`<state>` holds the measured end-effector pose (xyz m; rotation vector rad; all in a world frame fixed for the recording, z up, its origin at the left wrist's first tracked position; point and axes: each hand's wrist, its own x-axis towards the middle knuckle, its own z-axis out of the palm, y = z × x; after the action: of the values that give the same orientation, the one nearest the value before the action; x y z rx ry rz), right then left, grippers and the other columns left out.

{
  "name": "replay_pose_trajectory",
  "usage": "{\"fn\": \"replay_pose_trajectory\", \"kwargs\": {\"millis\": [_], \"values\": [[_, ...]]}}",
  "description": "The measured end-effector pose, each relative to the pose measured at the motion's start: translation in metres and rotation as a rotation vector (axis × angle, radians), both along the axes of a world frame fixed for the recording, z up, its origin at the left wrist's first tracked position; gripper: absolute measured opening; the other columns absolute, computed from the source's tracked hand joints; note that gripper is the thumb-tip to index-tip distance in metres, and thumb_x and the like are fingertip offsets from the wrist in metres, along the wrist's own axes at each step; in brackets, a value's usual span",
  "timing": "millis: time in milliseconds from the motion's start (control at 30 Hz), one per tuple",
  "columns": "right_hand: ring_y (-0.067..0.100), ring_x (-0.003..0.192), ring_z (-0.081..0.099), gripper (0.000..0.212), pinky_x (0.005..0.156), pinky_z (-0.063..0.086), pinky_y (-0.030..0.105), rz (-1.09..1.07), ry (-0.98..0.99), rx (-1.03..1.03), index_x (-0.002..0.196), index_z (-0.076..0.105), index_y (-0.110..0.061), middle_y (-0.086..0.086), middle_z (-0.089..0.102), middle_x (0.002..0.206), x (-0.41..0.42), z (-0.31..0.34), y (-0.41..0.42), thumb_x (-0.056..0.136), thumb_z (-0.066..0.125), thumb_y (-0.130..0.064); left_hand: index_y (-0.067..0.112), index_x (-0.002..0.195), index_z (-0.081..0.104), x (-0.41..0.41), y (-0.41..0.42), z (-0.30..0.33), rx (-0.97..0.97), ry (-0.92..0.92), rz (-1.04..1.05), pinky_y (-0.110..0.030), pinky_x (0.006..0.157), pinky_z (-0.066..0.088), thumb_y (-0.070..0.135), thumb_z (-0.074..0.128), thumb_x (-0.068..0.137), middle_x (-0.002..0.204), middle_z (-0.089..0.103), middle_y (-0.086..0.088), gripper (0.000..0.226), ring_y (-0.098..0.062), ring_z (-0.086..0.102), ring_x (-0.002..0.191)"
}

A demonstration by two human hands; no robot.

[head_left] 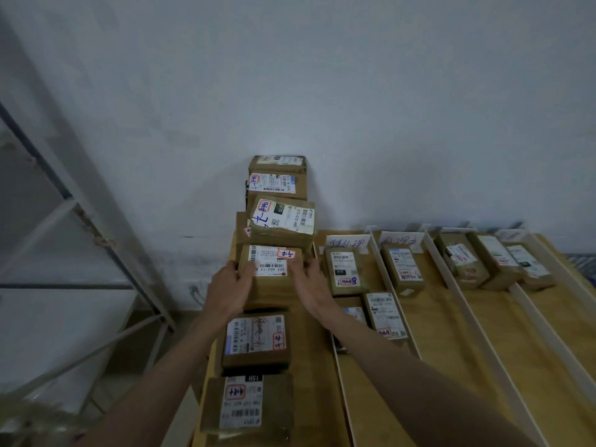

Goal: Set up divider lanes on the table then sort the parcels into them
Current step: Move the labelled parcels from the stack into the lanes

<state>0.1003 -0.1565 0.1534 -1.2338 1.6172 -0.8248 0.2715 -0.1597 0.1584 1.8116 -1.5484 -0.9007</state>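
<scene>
Both hands grip one brown parcel point(272, 272) from either side: left hand point(227, 287), right hand point(311, 285). Stack of parcels point(279, 201) just behind it, against the wall point(354, 91). Two more parcels point(256, 340) lie nearer on the wooden table point(451, 366). White dividers point(464, 304) form lanes to the right, several parcels inside.

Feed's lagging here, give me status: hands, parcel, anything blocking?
Left hand and right hand clamp one parcel from both sides. Stacked parcels crowd right behind it. White dividers up, lanes part filled.
</scene>
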Motion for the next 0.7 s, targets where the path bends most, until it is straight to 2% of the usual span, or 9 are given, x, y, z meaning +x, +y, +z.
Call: {"fn": "replay_pose_trajectory", "kwargs": {"millis": [100, 233, 367, 433, 533, 600, 700], "values": [[0.019, 0.108, 0.061, 0.067, 0.096, 0.051, 0.044, -0.016, -0.043, 0.009, 0.137, 0.034, -0.021, 0.002, 0.059, 0.127, -0.002, -0.002, 0.015, 0.093, 0.035, -0.071, 0.016, 0.125, 0.055, 0.001, 0.012, 0.003, -0.013, -0.028, -0.034, -0.038, 0.088, 0.05, 0.057, 0.035, 0.1, 0.122, 0.063, -0.006, 0.052, -0.021, 0.06, 0.103], [0.01, 0.092, 0.064, 0.045, 0.083, 0.058, 0.039, -0.05, -0.081, -0.037, 0.125, 0.035, -0.023, -0.006, 0.06, 0.108, -0.01, -0.001, 0.035, 0.098, 0.039, -0.059, 0.023, 0.121, 0.057, 0.001, 0.027, 0.006, -0.005, -0.051, -0.099, -0.044, 0.095, 0.052, 0.063, 0.033, 0.097, 0.122, 0.065, -0.004, 0.053, -0.021, 0.062, 0.105], [0.015, 0.101, 0.064, 0.046, 0.09, 0.056, 0.045, -0.137, -0.082, -0.104, 0.124, 0.043, -0.021, 0.001, 0.063, 0.117, -0.029, -0.005, 0.052, 0.098, 0.041, -0.059, 0.025, 0.128, 0.058, -0.009, 0.038, 0.017, 0.001, -0.073, -0.18, -0.043, 0.098, 0.049, 0.072, 0.027, 0.09, 0.126, 0.065, -0.001, 0.068, -0.02, 0.061, 0.111], [0.014, 0.099, 0.065, 0.039, 0.088, 0.057, 0.04, -0.186, -0.071, -0.123, 0.121, 0.044, -0.023, 0.0, 0.065, 0.114, -0.045, -0.005, 0.062, 0.1, 0.04, -0.055, 0.027, 0.129, 0.057, -0.02, 0.042, 0.019, -0.022, -0.103, -0.206, -0.044, 0.101, 0.045, 0.069, 0.024, 0.094, 0.129, 0.063, -0.001, 0.064, -0.021, 0.059, 0.116], [0.012, 0.096, 0.062, 0.04, 0.079, 0.056, 0.032, -0.281, -0.008, -0.121, 0.123, 0.046, -0.017, 0.001, 0.062, 0.114, -0.078, -0.001, 0.081, 0.101, 0.041, -0.051, 0.028, 0.132, 0.055, -0.04, 0.046, 0.016, -0.087, -0.248, -0.284, -0.045, 0.104, 0.042, 0.063, 0.018, 0.099, 0.136, 0.059, -0.001, 0.061, -0.023, 0.055, 0.123], [0.017, 0.1, 0.061, 0.045, 0.086, 0.054, 0.039, -0.344, 0.024, -0.119, 0.123, 0.047, -0.015, 0.004, 0.06, 0.117, -0.103, -0.001, 0.096, 0.1, 0.043, -0.053, 0.027, 0.132, 0.056, -0.058, 0.047, 0.013, -0.145, -0.374, -0.375, -0.044, 0.103, 0.043, 0.061, 0.016, 0.1, 0.137, 0.058, -0.001, 0.062, -0.022, 0.054, 0.124], [0.024, 0.111, 0.058, 0.06, 0.095, 0.048, 0.046, -0.447, 0.089, -0.108, 0.125, 0.049, -0.014, 0.007, 0.059, 0.124, -0.143, -0.006, 0.122, 0.094, 0.041, -0.064, 0.022, 0.132, 0.054, -0.092, 0.05, 0.011, -0.264, -0.567, -0.49, -0.041, 0.101, 0.044, 0.048, 0.026, 0.104, 0.135, 0.055, -0.001, 0.047, -0.021, 0.054, 0.121]]}}
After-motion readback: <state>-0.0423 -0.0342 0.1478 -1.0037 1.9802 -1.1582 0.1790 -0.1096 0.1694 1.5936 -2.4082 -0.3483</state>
